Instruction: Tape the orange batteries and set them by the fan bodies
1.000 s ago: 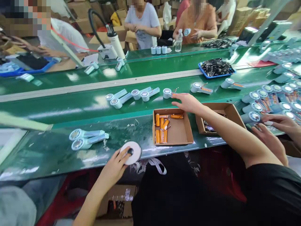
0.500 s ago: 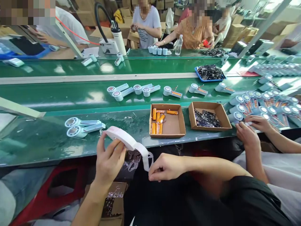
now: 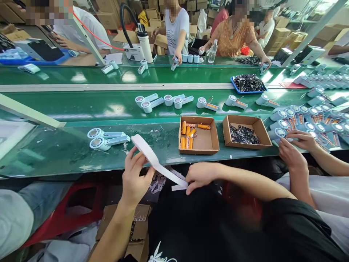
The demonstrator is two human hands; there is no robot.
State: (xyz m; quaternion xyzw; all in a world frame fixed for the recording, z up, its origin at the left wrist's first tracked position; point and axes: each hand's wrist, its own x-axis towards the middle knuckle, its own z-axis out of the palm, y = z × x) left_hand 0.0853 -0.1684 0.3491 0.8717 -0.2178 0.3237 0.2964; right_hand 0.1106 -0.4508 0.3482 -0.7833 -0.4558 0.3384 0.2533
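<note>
At the lower middle of the frame my left hand (image 3: 136,178) grips the tape roll (image 3: 143,145), and my right hand (image 3: 200,176) pinches its pulled-out strip (image 3: 169,174). The strip is drawn but not torn off. Beyond, right of centre, sits the box of orange batteries (image 3: 211,140), with two fans (image 3: 106,140) at left; nothing blocks my hands.

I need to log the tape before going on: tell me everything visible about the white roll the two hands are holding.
The white roll of tape looks like a flat paper-backed reel, seen edge-on and tilted. The left hand grips it from below, above the near edge of the green bench. A white strip runs taut down to the right hand, which pinches its free end.
</note>
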